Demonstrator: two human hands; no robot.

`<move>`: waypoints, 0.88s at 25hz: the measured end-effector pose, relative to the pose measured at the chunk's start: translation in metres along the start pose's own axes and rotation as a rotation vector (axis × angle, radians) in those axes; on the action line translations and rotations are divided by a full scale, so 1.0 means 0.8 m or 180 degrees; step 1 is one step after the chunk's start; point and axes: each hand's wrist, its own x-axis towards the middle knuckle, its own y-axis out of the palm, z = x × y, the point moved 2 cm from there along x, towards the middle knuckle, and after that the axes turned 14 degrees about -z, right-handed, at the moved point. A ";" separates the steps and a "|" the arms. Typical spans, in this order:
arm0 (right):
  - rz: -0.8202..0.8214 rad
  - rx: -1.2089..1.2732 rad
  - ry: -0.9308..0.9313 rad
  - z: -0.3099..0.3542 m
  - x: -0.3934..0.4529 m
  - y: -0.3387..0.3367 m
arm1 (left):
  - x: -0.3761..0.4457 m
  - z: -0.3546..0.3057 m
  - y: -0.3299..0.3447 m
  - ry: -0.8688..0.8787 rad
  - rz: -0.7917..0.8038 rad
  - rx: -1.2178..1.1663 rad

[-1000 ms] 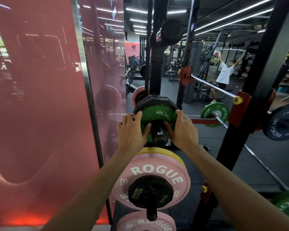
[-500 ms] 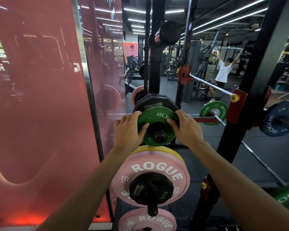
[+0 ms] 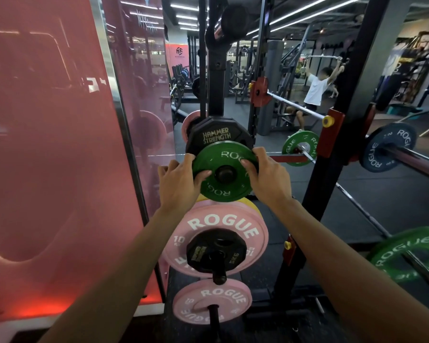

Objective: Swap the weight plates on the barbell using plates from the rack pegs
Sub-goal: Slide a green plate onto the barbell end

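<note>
Green plate sat on rack peg; left hand and right hand each had grip clamped on opposite rims, likely balancing weight while sliding it along peg.

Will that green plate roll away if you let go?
Probably, once off the peg: the green plate is a round disc, so on edge it could roll. It looks rigid and heavy for its size, which may be why the left hand and right hand both grip it.
</note>
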 end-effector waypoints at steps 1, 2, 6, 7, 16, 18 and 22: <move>-0.0007 0.0043 -0.0014 0.003 -0.007 -0.008 | -0.006 -0.003 -0.008 -0.0002 -0.0005 -0.0004; -0.0016 0.0063 -0.0045 0.005 -0.014 -0.017 | -0.012 -0.007 -0.016 0.0004 0.0001 -0.0006; -0.0021 0.0043 -0.0037 0.005 -0.043 -0.069 | -0.032 -0.042 -0.055 0.0118 -0.0138 -0.0095; -0.0052 0.0019 -0.0017 0.003 -0.051 -0.087 | -0.036 -0.058 -0.065 0.0174 -0.0188 -0.0111; -0.0575 -0.0748 0.0368 -0.088 -0.167 -0.329 | -0.116 -0.281 -0.082 0.0767 0.0107 -0.0528; -0.0534 -0.1069 0.0511 -0.114 -0.199 -0.383 | -0.144 -0.335 -0.074 0.0865 0.0222 -0.0793; -0.0637 -0.1441 0.0921 -0.163 -0.248 -0.490 | -0.187 -0.451 -0.064 0.1135 0.0334 -0.1265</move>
